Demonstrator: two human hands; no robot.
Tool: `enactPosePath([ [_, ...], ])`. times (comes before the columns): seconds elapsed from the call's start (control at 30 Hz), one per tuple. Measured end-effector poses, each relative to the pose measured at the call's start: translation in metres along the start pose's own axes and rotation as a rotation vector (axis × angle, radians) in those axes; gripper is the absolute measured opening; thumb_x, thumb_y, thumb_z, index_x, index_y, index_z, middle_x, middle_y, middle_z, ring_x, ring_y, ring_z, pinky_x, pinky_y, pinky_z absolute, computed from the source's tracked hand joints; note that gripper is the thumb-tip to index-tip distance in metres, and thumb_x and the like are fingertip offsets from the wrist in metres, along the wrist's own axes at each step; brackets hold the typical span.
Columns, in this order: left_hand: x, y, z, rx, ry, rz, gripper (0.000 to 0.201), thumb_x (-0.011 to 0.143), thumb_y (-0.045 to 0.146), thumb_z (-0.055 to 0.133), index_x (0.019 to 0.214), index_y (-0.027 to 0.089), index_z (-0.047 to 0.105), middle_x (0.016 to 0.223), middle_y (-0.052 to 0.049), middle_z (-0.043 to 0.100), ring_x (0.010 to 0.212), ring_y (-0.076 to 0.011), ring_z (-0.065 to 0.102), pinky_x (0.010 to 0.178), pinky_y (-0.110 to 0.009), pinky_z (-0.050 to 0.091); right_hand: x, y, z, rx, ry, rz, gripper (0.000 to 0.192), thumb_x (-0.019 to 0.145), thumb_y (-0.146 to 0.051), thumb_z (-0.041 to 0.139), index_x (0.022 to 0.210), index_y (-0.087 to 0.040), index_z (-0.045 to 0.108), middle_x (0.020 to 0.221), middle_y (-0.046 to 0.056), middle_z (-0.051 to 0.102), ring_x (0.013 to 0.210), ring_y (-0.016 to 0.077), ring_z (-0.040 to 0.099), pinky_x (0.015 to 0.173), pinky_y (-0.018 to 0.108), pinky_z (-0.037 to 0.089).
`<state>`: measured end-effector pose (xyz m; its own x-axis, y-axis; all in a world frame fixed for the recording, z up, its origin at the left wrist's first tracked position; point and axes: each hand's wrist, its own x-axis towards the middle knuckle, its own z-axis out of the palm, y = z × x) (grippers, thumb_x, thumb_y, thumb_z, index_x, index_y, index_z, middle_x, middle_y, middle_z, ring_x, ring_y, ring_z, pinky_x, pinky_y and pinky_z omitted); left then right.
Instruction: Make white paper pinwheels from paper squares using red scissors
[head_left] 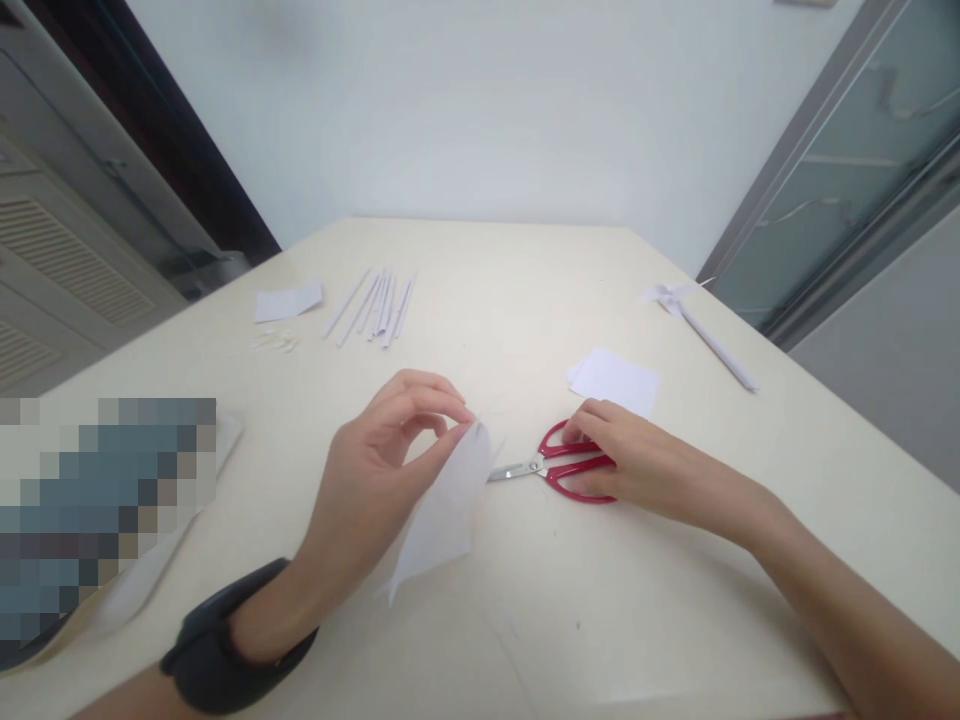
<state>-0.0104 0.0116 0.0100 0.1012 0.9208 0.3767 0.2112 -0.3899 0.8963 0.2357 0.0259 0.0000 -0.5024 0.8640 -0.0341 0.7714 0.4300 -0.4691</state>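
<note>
A sheet of white paper (pixel 448 505) hangs from my left hand (pixel 394 440), pinched at its top corner between thumb and fingers. My right hand (pixel 611 450) has its fingers around the red handles of a pair of scissors (pixel 551 466). The blades look closed and point left, and their tips end beside or behind the paper's right edge; I cannot tell which. Just behind the scissors lie a few small white paper squares (pixel 616 380), flat on the table.
Several thin rolled paper sticks (pixel 382 305) lie at the back left, near a folded white paper (pixel 289 301) and several small pale pieces (pixel 277 341). A white paper pinwheel (pixel 712 340) rests at the right. A pixelated object (pixel 105 510) occupies the left of the table (pixel 480 650).
</note>
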Motion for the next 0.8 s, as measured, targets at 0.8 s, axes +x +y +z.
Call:
enactPosePath([
  [0.8, -0.01, 0.005, 0.008, 0.04, -0.208, 0.025, 0.01, 0.081, 0.014, 0.059, 0.075, 0.021, 0.061, 0.093, -0.003, 0.066, 0.111, -0.0211, 0.05, 0.099, -0.037, 0.037, -0.008, -0.036, -0.005, 0.868, -0.151, -0.13, 0.029, 0.078, -0.024, 0.061, 0.09, -0.027, 0.035, 0.08, -0.002, 0.043, 0.064, 0.0118, 0.04, 0.052, 0.023, 0.037],
])
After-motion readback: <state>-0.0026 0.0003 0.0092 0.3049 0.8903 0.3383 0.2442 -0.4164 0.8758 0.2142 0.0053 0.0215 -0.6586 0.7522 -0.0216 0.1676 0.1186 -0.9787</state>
